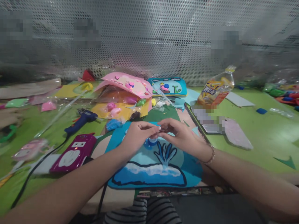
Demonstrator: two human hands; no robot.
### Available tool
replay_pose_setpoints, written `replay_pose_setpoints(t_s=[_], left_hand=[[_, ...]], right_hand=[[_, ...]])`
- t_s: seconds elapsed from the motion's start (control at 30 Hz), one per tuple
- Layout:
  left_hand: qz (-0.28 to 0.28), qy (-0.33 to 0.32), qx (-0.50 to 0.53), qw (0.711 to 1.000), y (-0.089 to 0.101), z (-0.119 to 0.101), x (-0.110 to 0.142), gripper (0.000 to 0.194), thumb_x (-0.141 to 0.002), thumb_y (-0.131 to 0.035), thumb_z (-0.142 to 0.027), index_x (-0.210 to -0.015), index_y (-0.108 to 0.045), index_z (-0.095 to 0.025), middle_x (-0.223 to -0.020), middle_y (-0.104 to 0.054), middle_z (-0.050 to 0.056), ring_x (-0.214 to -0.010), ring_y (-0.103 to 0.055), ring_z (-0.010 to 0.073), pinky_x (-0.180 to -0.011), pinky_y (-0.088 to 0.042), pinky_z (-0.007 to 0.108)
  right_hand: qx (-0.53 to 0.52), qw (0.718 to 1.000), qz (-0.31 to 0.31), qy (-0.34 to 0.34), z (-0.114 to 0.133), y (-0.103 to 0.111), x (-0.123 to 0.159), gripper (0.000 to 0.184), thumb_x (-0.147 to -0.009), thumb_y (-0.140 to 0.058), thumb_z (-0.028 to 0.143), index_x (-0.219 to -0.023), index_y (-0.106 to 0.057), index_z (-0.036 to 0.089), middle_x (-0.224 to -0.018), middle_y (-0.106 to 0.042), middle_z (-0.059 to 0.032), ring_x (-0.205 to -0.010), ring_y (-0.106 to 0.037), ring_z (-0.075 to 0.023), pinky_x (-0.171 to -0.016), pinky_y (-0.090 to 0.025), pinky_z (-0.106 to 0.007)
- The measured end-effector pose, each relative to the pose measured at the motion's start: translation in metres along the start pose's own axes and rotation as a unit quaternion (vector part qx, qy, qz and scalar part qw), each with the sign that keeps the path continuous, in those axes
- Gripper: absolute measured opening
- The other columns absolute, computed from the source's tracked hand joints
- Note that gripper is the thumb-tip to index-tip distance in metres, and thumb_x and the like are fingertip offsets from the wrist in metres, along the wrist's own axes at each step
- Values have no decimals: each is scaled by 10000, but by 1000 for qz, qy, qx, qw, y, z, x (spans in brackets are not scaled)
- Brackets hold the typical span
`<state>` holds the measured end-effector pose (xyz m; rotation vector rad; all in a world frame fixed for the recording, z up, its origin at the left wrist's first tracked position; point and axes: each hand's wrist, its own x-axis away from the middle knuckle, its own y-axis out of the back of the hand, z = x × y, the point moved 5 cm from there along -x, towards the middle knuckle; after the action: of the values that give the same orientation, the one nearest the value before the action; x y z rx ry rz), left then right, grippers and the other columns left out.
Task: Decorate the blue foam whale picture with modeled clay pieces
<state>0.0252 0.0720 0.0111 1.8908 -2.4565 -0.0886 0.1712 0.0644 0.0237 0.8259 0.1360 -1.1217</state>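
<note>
Where the left hand [135, 137] and right hand [183, 137] converge, fingers curled nearly together, anything pinched is unclear; the round blue-and-white clay-like piece [153, 142] sits just bodyward on the turquoise painted sheet [149, 181], nearer the left, without clear long axis.

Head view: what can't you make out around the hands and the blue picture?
All in the head view:
Small thing at the fingertips of the left hand and right hand: tiny, partly covered; which hand grips it is unclear.
Blue-and-white piece below: top hidden by fingers.
Blue picture: upper part behind both hands.
Flat item beside the pale pink case: pixelated.
Striped clothing: cut off by the bottom edge.
</note>
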Motion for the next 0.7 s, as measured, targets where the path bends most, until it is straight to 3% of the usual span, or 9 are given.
replay_pose_setpoints(t_s=[0.2, 0.43, 0.7], left_hand=[[-16, -1, -91, 996, 0, -3, 4, 328, -731, -654, -458, -575, -680, -171, -562, -646, 26, -553, -550, 130, -550, -410, 239], [-25, -37, -149, 988, -1, -7, 9, 399, -788, -596, -469, -511, -632, -185, -554, -644, 28, -553, -570, 137, -560, -425, 231], [-26, -15, -121, 992, 0, -8, 8, 347, -761, -640, -437, -533, -660, -177, -546, -640, 17, -541, -562, 126, -546, -427, 219]], right_hand=[[92, 995, 9, 37, 12, 1, -1, 66, -862, -601, 228, -907, -581, 183, -740, -646, -9, -671, -613, -101, -613, -528, -217], [119, 990, 10, 68, 15, 3, 1, 40, -857, -613, 197, -878, -580, 193, -797, -687, -20, -705, -635, -108, -622, -528, -225], [126, 989, 33, 64, 20, 4, 1, 69, -876, -586, 208, -942, -581, 190, -797, -687, -22, -687, -629, -105, -621, -519, -223]])
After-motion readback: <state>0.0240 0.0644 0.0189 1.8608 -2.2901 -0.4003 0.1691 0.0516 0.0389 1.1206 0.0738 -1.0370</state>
